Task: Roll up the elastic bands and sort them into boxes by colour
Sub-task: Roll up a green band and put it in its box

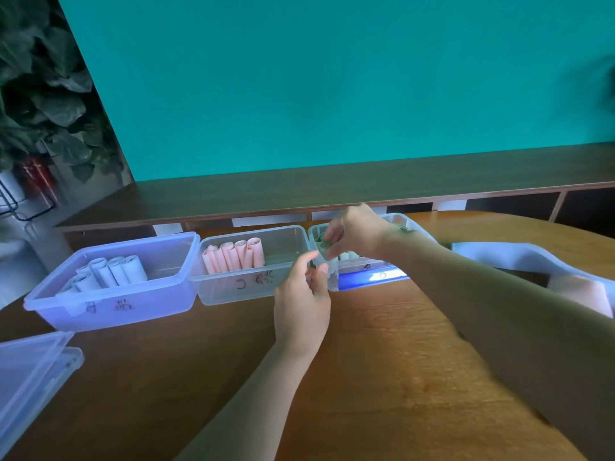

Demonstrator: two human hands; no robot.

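Green roll (323, 245), upright, is hanging pinched in our right hand's (357, 231) fingers over the right-hand box's (404, 219) left end, toward the worktop's far edge; our left hand (304, 296), nearer us, is waiting loosely curled, holding nothing.

Light: even, moderately bright, cool cast.
Glare: blue-white patch on the box front (372, 277) just below the right hand (357, 232).
Shadow: soft, under the right forearm.
Blur: slight on both hands.
Distortion: wide-angle bending far from the hands.

Teal wall (332, 78) behind wood table (382, 361), leafy plant (43, 94) far left.
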